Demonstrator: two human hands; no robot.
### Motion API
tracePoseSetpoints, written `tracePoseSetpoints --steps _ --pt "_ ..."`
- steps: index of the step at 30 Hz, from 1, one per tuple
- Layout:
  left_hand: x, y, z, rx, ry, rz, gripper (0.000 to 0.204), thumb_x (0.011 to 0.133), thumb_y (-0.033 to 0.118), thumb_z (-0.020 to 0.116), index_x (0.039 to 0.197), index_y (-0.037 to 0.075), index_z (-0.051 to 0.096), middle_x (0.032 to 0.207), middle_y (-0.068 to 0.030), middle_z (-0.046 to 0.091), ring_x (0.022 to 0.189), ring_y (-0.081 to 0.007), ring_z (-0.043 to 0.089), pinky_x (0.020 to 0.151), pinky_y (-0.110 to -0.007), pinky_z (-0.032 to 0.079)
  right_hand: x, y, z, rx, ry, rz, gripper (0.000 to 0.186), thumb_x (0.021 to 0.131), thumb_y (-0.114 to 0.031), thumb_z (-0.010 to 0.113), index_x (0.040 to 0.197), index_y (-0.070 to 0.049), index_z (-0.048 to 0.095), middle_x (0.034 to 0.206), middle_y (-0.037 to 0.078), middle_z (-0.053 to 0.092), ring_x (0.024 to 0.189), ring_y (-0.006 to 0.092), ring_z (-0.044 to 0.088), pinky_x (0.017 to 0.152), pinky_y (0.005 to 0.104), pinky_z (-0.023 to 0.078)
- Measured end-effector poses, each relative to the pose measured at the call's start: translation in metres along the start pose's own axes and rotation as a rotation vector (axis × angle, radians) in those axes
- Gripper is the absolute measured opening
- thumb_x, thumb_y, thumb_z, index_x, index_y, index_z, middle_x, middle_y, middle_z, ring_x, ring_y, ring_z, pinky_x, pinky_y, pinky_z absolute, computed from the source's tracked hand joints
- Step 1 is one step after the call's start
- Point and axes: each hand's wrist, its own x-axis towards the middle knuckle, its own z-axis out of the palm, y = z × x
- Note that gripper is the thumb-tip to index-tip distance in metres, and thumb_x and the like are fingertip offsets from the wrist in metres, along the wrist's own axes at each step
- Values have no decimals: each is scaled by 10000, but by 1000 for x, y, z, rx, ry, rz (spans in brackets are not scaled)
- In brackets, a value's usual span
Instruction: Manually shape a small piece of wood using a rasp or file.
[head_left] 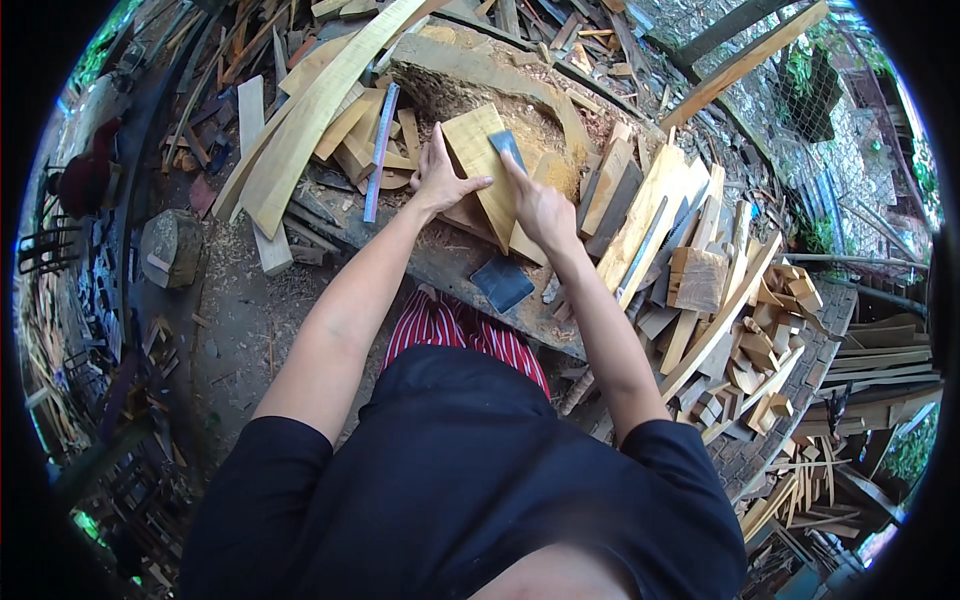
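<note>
A pale yellow wooden board lies tilted over other wood on the workbench in front of me. My left hand is closed on its left edge, the thumb stretched over the top face and the fingers along the side. In my right hand is a small dark grey-blue piece of sandpaper, pressed on the board's upper right part with the index finger along it. A square dark sheet, like the same sandpaper, lies at the bench's near edge. Behind the board sits a rough hollowed log with sawdust.
Long curved planks and a purple-blue strip lie to the left. At the right are stacked boards, a hand saw, a wood block and a pile of offcuts. A stump stands on the floor.
</note>
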Motion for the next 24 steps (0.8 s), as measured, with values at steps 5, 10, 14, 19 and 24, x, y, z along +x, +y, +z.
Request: tracePoseSetpoints --steps 5,10,14,19,24 --pt "-3 -8 -3 -28 61 36 1423 577 558 869 1537 142 -96 1577 -213 153 1467 -362 81 1088 -645 104 -12 0 4 -4 -3 -2 530 959 -191 422 1470 -323 380 729 211 666 648 366 680 572 483 544" --pt "-4 -6 -7 14 43 -28 1415 579 546 873 1538 146 -87 1573 -224 147 1464 -370 83 1087 -643 105 -56 3 -3 72 -80 46 502 985 -208 428 1464 -351 383 765 240 656 706 397 673 632 510 530" --pt "-1 -1 0 -4 21 15 1418 575 547 875 1537 138 -83 1559 -231 175 1457 -375 97 1088 -639 116 -1 4 -1 36 -15 36 517 961 -178 417 1455 -332 402 733 233 653 672 392 671 610 499 538" --pt "-3 -8 -3 -71 53 70 1424 565 550 880 1537 137 -77 1549 -227 195 1454 -367 102 1086 -635 124 -22 2 3 27 42 -13 513 958 -185 437 1452 -320 412 682 218 648 617 375 671 563 484 543" --pt "-5 -12 -5 -6 87 19 1422 557 563 878 1541 158 -65 1548 -217 207 1452 -365 110 1086 -629 131 -62 3 -8 52 -118 55 502 989 -221 426 1475 -332 366 782 239 664 697 394 673 631 508 533"
